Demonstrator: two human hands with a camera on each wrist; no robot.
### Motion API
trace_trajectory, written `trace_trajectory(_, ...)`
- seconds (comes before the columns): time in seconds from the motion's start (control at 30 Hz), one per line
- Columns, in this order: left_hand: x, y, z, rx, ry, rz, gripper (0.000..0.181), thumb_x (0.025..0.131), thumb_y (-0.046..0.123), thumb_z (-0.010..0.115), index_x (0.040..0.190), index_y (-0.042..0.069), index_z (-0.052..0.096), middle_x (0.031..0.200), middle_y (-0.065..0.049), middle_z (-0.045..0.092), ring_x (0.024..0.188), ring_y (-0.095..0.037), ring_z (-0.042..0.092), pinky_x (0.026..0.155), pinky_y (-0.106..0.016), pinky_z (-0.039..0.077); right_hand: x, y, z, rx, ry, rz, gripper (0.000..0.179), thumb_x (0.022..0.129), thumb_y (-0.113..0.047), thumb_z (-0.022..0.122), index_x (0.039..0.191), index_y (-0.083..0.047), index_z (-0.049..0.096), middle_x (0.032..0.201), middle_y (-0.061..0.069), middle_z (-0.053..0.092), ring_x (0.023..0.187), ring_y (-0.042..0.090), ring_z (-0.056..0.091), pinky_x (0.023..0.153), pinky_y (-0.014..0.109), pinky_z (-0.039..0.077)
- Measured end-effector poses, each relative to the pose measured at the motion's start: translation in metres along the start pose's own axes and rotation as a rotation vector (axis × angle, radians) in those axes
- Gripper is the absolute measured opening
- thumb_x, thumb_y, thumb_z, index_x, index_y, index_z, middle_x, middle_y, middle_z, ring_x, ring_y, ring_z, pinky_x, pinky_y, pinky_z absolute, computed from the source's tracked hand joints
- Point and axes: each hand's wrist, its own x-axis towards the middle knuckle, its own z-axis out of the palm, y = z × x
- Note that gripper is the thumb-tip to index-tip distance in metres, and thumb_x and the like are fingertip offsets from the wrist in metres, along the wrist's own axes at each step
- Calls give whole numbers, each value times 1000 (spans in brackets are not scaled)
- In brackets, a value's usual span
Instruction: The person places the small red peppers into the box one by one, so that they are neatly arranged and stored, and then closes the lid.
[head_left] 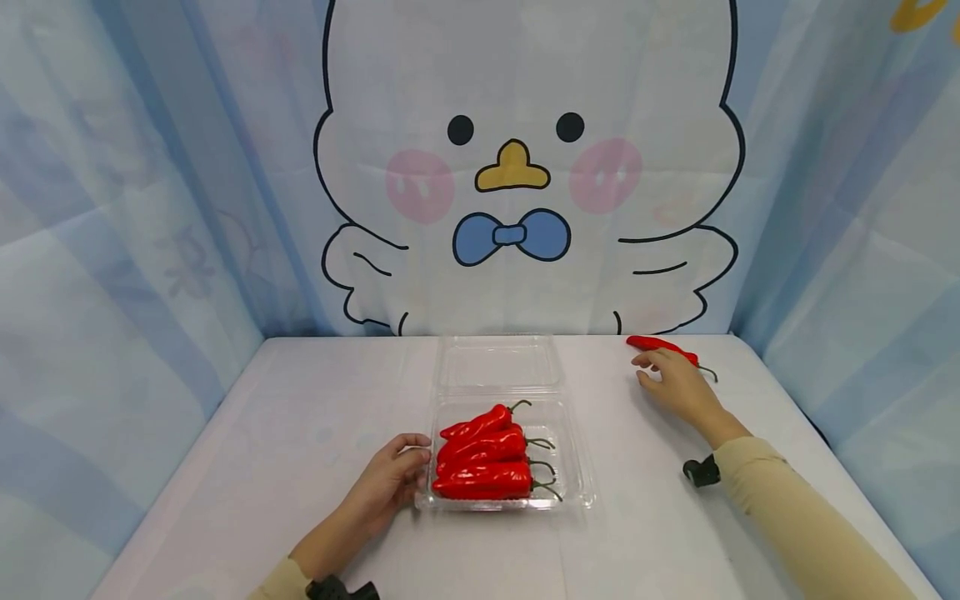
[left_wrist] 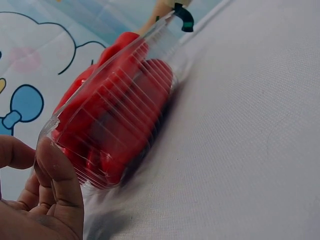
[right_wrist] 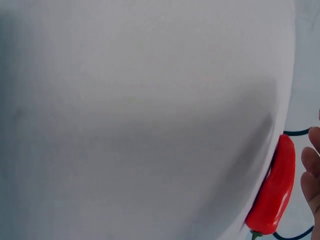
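Observation:
My left hand point(head_left: 390, 479) is at the left side of a clear plastic clamshell box point(head_left: 573, 467), thumb and fingers pinching its rim, as the left wrist view shows up close. Inside the box several glossy red peppers point(head_left: 483, 482) lie stacked with their green stems pointing right. At the table's far right, a single red pepper point(head_left: 652, 342) lies near the back edge, its stem toward the right. My right hand point(head_left: 678, 387) hovers beside that pepper with loosely bent fingers, partly covering it in the head view. In the right wrist view the fingertips point(right_wrist: 310, 160) stand apart from the pepper point(right_wrist: 274, 187).
The box's clear lid point(head_left: 498, 364) lies folded open toward the back of the white table point(head_left: 300, 417). A curtain with a cartoon bird point(head_left: 517, 275) hangs right behind the table's back edge, and pale blue curtains point(head_left: 112, 292) flank both sides.

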Motion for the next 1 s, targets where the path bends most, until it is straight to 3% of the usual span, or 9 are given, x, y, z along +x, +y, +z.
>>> trace_trajectory(0.37,-1,0,-1,-11,-25,3,33,101,15,59,129,4,47,78,3,56,66,-10,51,57,-19,46,2,19,0,-28,-8,80,32,100,-16,62,129,-1,66,135,27,58,122,47,54,105,66,46)
trace_trajectory(0.67,-1,1,-1,8,-19,-3,37,101,17,59,132,4,46,83,2,58,69,-12,52,58,-20,47,3,34,-5,-42,114,67,29,97,-12,65,120,5,68,129,33,57,120,53,51,107,70,42)
trace_trajectory(1.0,0,1,-1,0,-13,-8,37,101,17,59,132,4,46,85,2,58,69,-12,53,58,-20,47,4,49,-4,-57,124,165,32,97,-15,64,123,4,66,133,34,51,123,54,43,106,70,43)
